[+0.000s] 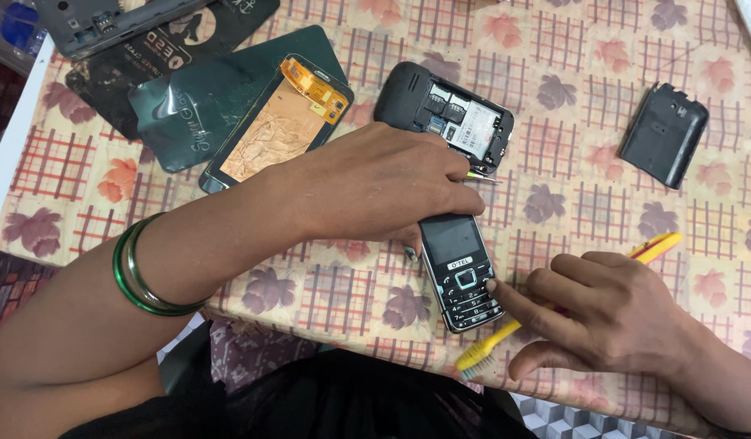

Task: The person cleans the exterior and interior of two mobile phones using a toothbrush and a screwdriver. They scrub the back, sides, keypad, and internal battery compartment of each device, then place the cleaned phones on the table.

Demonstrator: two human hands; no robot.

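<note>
**Keypad phone held at worktop edge**

Left hand (pixel 383 183) lay over the top of the black keypad phone (pixel 461 272), fingers closed on it. Right hand (pixel 611 313) pressed one fingertip to its keypad, over a yellow toothbrush (pixel 505 333). Back cover (pixel 664 134) lay well apart.

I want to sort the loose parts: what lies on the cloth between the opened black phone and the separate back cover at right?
Nothing: the head view shows only bare patterned tablecloth between the opened phone and the back cover.
</note>
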